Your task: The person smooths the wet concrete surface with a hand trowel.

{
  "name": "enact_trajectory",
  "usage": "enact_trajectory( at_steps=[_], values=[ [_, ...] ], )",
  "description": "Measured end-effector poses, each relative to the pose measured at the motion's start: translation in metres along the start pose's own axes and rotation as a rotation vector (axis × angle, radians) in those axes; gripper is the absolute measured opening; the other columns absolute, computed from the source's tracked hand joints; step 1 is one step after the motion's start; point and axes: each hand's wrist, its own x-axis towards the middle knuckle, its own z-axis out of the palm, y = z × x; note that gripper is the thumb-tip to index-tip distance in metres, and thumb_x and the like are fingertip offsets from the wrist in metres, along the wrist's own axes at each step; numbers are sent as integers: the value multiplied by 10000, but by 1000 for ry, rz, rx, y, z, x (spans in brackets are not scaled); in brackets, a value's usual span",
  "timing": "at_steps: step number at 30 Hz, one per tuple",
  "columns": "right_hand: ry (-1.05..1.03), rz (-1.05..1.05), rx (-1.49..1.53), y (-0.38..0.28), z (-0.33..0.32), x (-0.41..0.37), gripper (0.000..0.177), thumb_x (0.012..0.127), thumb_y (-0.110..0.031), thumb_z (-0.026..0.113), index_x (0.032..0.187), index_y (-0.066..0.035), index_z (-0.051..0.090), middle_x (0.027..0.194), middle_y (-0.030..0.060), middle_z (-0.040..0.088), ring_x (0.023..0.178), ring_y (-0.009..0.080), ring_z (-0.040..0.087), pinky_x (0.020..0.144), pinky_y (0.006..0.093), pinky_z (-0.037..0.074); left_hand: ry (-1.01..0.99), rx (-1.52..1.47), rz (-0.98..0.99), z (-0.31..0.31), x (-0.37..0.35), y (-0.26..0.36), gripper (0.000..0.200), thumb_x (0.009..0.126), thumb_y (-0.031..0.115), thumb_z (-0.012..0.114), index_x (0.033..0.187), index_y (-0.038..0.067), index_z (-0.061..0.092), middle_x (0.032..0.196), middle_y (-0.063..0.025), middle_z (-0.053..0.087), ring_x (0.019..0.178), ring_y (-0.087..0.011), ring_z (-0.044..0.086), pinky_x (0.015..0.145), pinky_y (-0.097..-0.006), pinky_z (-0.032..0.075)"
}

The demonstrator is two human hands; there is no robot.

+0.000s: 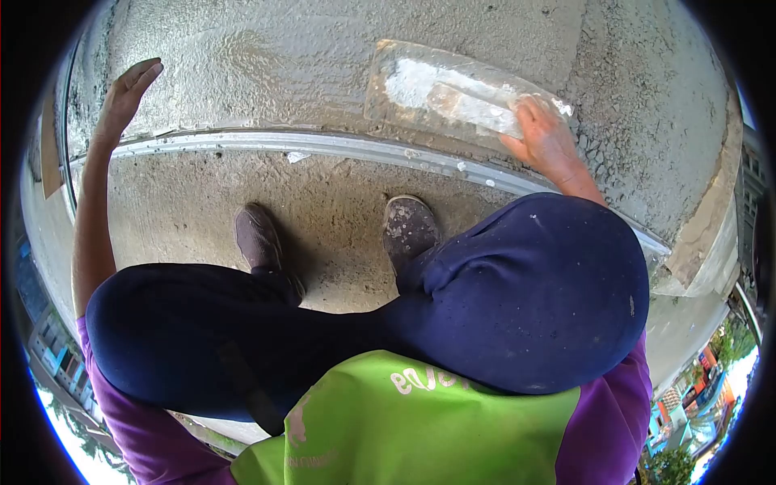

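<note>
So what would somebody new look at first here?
Probably the bright green shirt front at the bottom, with purple sleeves beside it. Then, toward the upper right, the right hand holding a flat, white-smeared trowel on grey, wet-looking cement.

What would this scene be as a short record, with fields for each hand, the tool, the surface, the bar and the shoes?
Left hand: extended, nothing visible in it
Right hand: holding the float
Tool: float, smeared with white
Surface: grey, wet-looking, under the float
Bar: long, between surface and shoes
Left shoe: dark
Right shoe: dark, pale-speckled
</note>
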Motion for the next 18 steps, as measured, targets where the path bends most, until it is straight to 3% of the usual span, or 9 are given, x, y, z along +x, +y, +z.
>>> enact_trajectory(
  at_steps=[7,11,18],
  values=[
    [-24,-15,22,-8,10,14,500,849,-317,746,1167,35,587,1233,219,590,1182,368,570,1069,482,432,18,-47,-119,3,-18,7,573,985,465,612,1343,18,618,1309,-165,658,1257,-255,591,1078,-350,423],
    [53,2,16,0,12,22,480,845,-306,744,1140,35,581,1187,208,596,1138,369,582,1033,474,453,13,-55,-123,4,-17,12,562,988,447,614,1329,0,622,1289,-167,665,1231,-244,599,1065,-344,426],
    [-10,99,19,4,1,47,456,855,-310,736,1112,30,573,1168,209,595,1132,375,590,1008,466,476,-17,-79,-104,10,-11,11,554,991,433,617,1318,-14,623,1258,-183,677,1209,-253,619,1038,-348,452]
  ],
)
